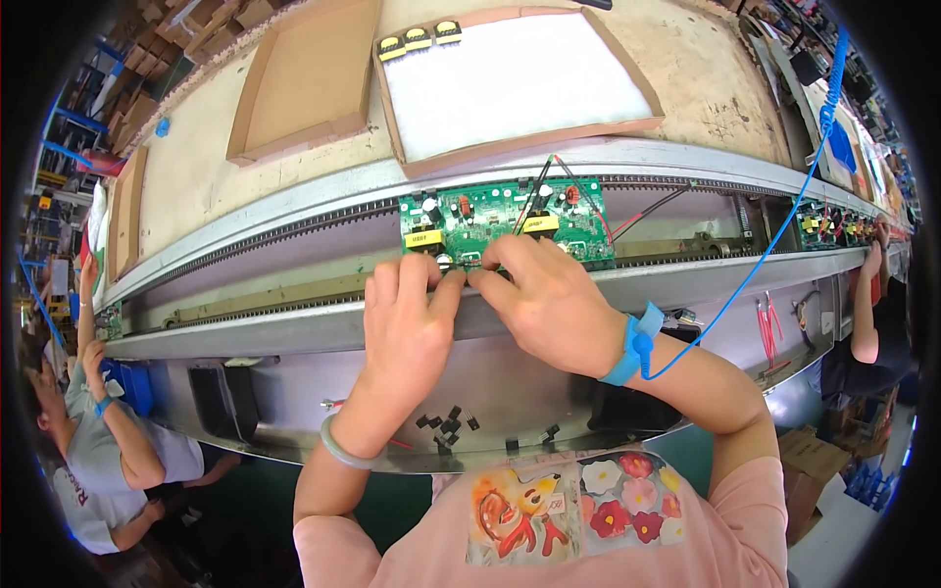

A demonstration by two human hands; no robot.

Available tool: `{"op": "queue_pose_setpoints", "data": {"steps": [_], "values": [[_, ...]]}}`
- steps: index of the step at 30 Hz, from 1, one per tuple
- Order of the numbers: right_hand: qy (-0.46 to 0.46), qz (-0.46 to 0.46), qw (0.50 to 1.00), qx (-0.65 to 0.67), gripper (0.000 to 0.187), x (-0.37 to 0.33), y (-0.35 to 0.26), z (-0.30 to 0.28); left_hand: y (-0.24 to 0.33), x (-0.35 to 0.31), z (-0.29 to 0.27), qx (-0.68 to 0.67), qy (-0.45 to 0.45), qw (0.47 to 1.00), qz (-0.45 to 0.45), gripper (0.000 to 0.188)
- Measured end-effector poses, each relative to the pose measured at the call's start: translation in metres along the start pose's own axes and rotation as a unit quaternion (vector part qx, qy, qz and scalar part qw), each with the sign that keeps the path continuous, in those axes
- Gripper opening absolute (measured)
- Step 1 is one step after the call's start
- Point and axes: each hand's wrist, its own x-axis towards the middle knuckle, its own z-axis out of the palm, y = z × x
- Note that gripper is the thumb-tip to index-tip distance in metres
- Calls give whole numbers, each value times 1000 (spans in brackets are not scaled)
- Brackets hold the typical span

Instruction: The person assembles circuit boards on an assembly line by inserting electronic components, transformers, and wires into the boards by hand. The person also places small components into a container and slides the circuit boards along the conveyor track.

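Note:
A green circuit board lies across the two chain rails of the conveyor, with yellow-labelled transformers, capacitors and red-and-black wires on it. Both my hands meet at its near edge. My left hand has thumb and index finger pressed together there. My right hand, with a blue wrist strap above it, pinches right beside the left. Whatever small part sits between the fingertips is hidden by them.
Beyond the conveyor stand a white-lined cardboard tray with 3 yellow-black transformers and another cardboard tray. Small black components lie in the near metal trough. A blue coiled cord crosses at right. Co-workers sit at both sides.

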Motion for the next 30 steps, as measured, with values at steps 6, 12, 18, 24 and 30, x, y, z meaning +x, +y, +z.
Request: {"op": "queue_pose_setpoints", "data": {"steps": [6, 12, 18, 24, 30], "values": [[-12, 0, 1000, -7, 30, -5, -6, -8, 3, -9, -4, -11, 36, 999, 0, 34], [14, 5, 1000, -7, 28, -12, -9, -68, -2, -13, -25, -92, 47, 994, -32, 30], [118, 156, 980, -26, 15, -3, 50, -142, -43, 8, -38, -194, 75, 961, -183, 14], [109, 203, 969, -89, 23, -8, 176, -145, -77, 60, -6, -295, 31, 918, -264, 24], [27, 184, 981, -59, 26, 2, 217, -110, -87, 89, 18, -297, 11, 918, -263, 26]]}}
